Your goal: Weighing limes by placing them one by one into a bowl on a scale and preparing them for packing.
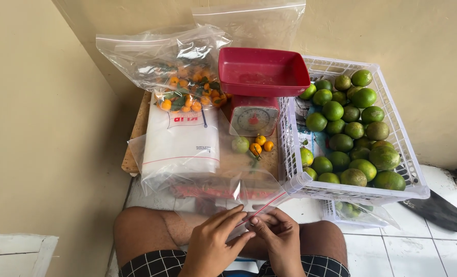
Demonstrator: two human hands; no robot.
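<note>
My left hand (211, 241) and my right hand (279, 237) meet just above my knees, fingertips pinched together on the red sealing strip of a clear zip bag (238, 192). The fingers of both hands are curled in close, thumb against forefinger, gripping the bag's mouth between them. The bag runs up from my fingers and lies flat across the front edge of the wooden board (136, 133) (I cannot tell what, if anything, is inside it).

Beyond it on the board lies a white packet (179, 141), and on top of that a larger clear bag of small orange fruits (187, 87) with green leaves. Beside them stands a red kitchen scale (254, 110) with its red tray (261, 72) on top. Just in front of the scale lie one green lime (240, 144) and three loose orange fruits (260, 144). To my right, well past my fingers, a white plastic basket (400, 133) holds a heap of green limes (349, 133). Another clear bag leans on the wall behind the scale.
</note>
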